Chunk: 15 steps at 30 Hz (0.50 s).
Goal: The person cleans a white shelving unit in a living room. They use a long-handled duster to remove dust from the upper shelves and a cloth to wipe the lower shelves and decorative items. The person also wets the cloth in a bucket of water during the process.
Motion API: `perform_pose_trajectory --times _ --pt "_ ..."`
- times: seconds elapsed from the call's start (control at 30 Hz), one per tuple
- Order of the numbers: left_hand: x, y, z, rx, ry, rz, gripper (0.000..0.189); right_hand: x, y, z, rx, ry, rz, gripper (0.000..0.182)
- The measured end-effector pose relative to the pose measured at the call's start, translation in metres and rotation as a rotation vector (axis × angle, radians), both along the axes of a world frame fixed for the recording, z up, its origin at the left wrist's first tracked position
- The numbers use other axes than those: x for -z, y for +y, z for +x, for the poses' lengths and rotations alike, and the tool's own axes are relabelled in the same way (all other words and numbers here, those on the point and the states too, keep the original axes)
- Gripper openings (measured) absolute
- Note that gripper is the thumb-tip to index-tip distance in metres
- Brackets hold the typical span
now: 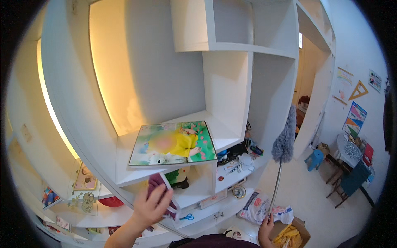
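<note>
My left hand [152, 203] grips a flat purple item with a white edge [155, 180]; I cannot tell whether it is a folded cloth or the back of a frame. Just above it, a photo panel [173, 144] of a child in yellow lies flat on a white shelf [125, 173], slightly past the front edge. Low on the right, my right hand [266, 228] is closed around the metal pole of a grey fluffy duster [284, 139]. The duster's head points up beside the shelving unit.
Blue scissors [187, 217] and loose small items fill the lower shelves. A printed sack [255, 206] and a cardboard box [302, 231] with yellow cloth [287, 237] stand on the floor near my right hand. Farther right are a blue stool [314, 160] and a dark chair [353, 179].
</note>
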State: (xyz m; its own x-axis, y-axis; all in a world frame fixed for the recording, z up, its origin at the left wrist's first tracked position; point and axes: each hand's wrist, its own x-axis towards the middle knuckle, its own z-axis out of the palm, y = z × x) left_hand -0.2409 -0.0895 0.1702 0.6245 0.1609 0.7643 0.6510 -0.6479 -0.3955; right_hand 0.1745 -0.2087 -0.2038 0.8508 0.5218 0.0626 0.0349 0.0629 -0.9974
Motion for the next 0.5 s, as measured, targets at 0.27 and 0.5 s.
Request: perform_pose_trajectory --times 0.27,0.5 --pt "0.035 0.013 -0.015 0.235 0.122 -0.035 0.036 0.008 -0.043 -0.047 0.076 -0.01 -0.044 0.036" --pt "0.148 0.046 0.019 0.162 0.259 -0.839 0.071 -0.019 -0.093 -0.098 0.091 0.048 -0.211 0.035"
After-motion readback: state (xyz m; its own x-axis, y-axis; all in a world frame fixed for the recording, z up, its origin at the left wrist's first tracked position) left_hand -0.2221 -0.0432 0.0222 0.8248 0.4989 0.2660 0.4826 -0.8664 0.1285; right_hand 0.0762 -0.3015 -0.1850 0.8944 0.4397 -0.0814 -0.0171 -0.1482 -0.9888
